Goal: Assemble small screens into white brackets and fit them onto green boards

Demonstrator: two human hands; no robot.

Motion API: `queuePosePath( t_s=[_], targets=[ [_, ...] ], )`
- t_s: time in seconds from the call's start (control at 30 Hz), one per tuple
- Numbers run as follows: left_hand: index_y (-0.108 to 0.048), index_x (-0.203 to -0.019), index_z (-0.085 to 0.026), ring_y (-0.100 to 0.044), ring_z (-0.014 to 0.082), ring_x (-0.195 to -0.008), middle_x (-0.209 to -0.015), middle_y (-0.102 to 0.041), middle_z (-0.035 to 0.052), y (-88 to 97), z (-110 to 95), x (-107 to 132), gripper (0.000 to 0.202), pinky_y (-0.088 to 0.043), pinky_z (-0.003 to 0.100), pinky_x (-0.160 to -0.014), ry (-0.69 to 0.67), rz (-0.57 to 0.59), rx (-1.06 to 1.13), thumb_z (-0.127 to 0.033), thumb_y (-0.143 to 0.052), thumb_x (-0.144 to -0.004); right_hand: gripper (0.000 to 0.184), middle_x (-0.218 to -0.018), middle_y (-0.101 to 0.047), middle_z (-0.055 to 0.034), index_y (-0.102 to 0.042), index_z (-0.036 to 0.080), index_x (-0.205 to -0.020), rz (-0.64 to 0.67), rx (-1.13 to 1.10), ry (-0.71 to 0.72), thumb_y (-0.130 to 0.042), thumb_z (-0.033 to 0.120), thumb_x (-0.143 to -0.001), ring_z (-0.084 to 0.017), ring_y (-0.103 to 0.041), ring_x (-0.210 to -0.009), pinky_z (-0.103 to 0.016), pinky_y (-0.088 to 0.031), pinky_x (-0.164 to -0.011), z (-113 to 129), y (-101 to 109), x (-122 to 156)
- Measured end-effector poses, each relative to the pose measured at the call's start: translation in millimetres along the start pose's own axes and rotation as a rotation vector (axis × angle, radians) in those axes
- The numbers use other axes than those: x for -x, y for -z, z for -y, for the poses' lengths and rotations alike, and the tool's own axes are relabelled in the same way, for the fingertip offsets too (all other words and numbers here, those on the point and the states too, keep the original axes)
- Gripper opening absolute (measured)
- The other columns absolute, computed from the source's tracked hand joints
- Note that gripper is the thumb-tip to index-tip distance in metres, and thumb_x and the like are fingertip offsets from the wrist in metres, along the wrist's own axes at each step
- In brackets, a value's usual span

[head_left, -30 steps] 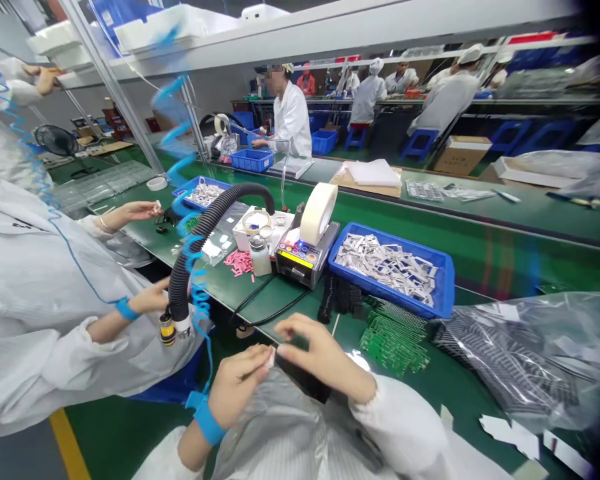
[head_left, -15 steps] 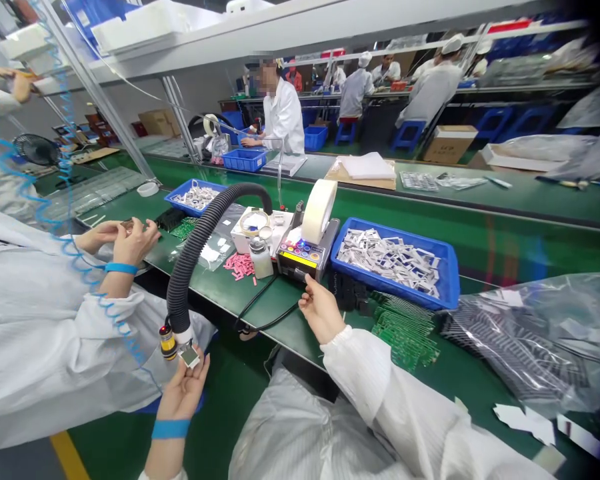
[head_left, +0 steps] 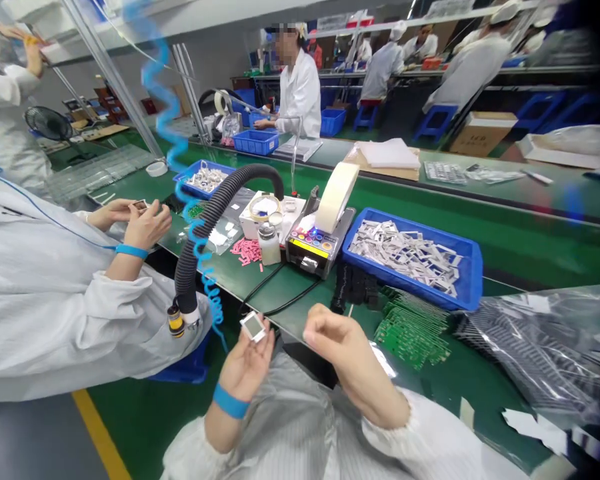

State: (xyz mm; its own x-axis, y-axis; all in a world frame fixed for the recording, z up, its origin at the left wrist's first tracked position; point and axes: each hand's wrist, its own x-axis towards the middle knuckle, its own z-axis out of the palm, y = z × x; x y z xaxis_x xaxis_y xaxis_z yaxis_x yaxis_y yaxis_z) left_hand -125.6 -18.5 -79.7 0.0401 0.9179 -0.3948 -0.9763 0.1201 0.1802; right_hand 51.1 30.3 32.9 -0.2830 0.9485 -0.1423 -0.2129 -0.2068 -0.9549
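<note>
My left hand (head_left: pixel 245 367), with a blue wrist band, grips a small display screen (head_left: pixel 254 327) with a grey face and white frame between thumb and fingers. To its right, my right hand (head_left: pixel 337 347) is closed in a pinch above the bench edge; whatever is between its fingertips is hidden. The tape dispenser (head_left: pixel 307 248), carrying a large cream tape roll (head_left: pixel 336 197), stands beyond my right hand. A short shiny strip shows at its front. Green circuit boards (head_left: pixel 413 330) lie in a stack to the right of my right hand.
A blue bin (head_left: pixel 473 277) holds many white frames. Pink pieces (head_left: pixel 247 251) lie beside a bottle (head_left: pixel 269 245). A black flexible hose (head_left: pixel 220 210) arches over the bench, and a blue coiled cord (head_left: pixel 200 250) hangs before it. A co-worker's hands (head_left: pixel 145 227) work at left.
My right hand has left the dispenser front and come down toward me. My left hand has moved right and up with the display screen, away from the hose end. The view has shifted.
</note>
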Motion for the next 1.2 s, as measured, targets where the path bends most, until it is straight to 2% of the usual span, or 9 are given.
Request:
queuePosePath(
  t_s=[0.1,0.17,0.27,0.4,0.67,0.87,1.0,1.1,1.2],
  targets=[
    [-0.069,-0.098,-0.018,-0.066,0.0146,-0.098,-0.1,-0.073,0.005,-53.1,41,6,0.022,-0.048,0.026,-0.093,0.132,0.024,-0.12,-0.015,-0.051,-0.087,0.009,-0.065,-0.046,0.0017,-0.066,0.021,-0.059,0.14,0.294,0.225,-0.069,0.022,-0.068,-0.013,-0.046,-0.068,-0.029,-0.037,-0.064,9,2,21],
    [-0.069,-0.098,-0.018,-0.066,0.0135,-0.094,-0.099,-0.072,0.0035,-78.7,59,10,0.021,-0.046,0.024,-0.092,0.171,0.069,-0.17,-0.015,-0.061,-0.079,0.01,-0.064,-0.045,0.0013,-0.066,0.022,-0.06,0.051,0.464,0.38,-0.067,0.02,-0.07,-0.015,-0.047,-0.07,-0.031,-0.037,-0.066,12,5,26],
    [-0.068,-0.098,-0.021,-0.065,0.0129,-0.094,-0.099,-0.071,0.0008,-96.3,72,15,0.028,-0.045,0.024,-0.093,0.219,0.113,-0.174,-0.014,-0.071,-0.07,0.011,-0.064,-0.044,0.0011,-0.066,0.022,-0.062,-0.158,0.649,0.544,-0.065,0.021,-0.073,-0.015,-0.045,-0.069,-0.032,-0.035,-0.066,16,11,26],
    [-0.068,-0.096,-0.022,-0.064,0.0122,-0.095,-0.101,-0.071,-0.0001,-97.6,75,17,0.025,-0.043,0.025,-0.094,0.261,0.144,-0.198,-0.017,-0.071,-0.071,0.014,-0.064,-0.044,0.001,-0.063,0.022,-0.06,-0.278,0.698,0.555,-0.062,0.022,-0.074,-0.015,-0.045,-0.067,-0.032,-0.035,-0.064,20,22,26],
    [-0.068,-0.095,-0.023,-0.064,0.0111,-0.089,-0.099,-0.071,-0.0021,-101.8,79,19,0.023,-0.045,0.026,-0.092,0.224,0.118,-0.255,-0.013,-0.069,-0.074,0.015,-0.067,-0.048,-0.0002,-0.061,0.023,-0.06,-0.298,0.633,0.428,-0.063,0.03,-0.073,-0.017,-0.049,-0.068,-0.034,-0.038,-0.067,22,31,26],
    [-0.069,-0.093,-0.023,-0.065,0.012,-0.09,-0.097,-0.073,-0.0013,-104.0,79,19,0.019,-0.045,0.03,-0.095,0.226,0.133,-0.239,-0.013,-0.067,-0.076,0.016,-0.068,-0.049,-0.0005,-0.061,0.023,-0.062,-0.309,0.714,0.456,-0.061,0.03,-0.076,-0.017,-0.05,-0.069,-0.034,-0.039,-0.066,22,35,25],
    [-0.07,-0.092,-0.022,-0.067,0.0103,-0.09,-0.096,-0.074,-0.0002,-103.2,80,17,0.018,-0.049,0.023,-0.087,0.214,0.122,-0.209,-0.012,-0.064,-0.078,0.013,-0.069,-0.05,-0.0011,-0.061,0.022,-0.066,-0.369,0.943,0.593,-0.06,0.028,-0.078,-0.018,-0.049,-0.071,-0.037,-0.038,-0.07,15,35,21],
    [-0.07,-0.094,-0.021,-0.066,0.0097,-0.092,-0.096,-0.074,0.0,-100.8,78,15,0.021,-0.049,0.02,-0.086,0.198,0.081,-0.223,-0.01,-0.057,-0.083,0.01,-0.086,-0.058,-0.0061,-0.065,0.022,-0.088,-0.466,1.148,0.817,-0.058,0.025,-0.081,-0.023,-0.053,-0.086,-0.047,-0.036,-0.087,5,34,20],
    [-0.07,-0.095,-0.022,-0.066,0.009,-0.092,-0.096,-0.073,-0.0009,-93.9,73,13,0.028,-0.049,0.02,-0.085,0.251,-0.005,-0.25,-0.01,-0.045,-0.089,0.033,-0.122,-0.058,-0.0097,-0.057,0.023,-0.118,-0.2,1.352,0.986,-0.05,0.036,-0.089,-0.03,-0.044,-0.119,-0.055,-0.016,-0.106,-7,37,21]
  ],
)
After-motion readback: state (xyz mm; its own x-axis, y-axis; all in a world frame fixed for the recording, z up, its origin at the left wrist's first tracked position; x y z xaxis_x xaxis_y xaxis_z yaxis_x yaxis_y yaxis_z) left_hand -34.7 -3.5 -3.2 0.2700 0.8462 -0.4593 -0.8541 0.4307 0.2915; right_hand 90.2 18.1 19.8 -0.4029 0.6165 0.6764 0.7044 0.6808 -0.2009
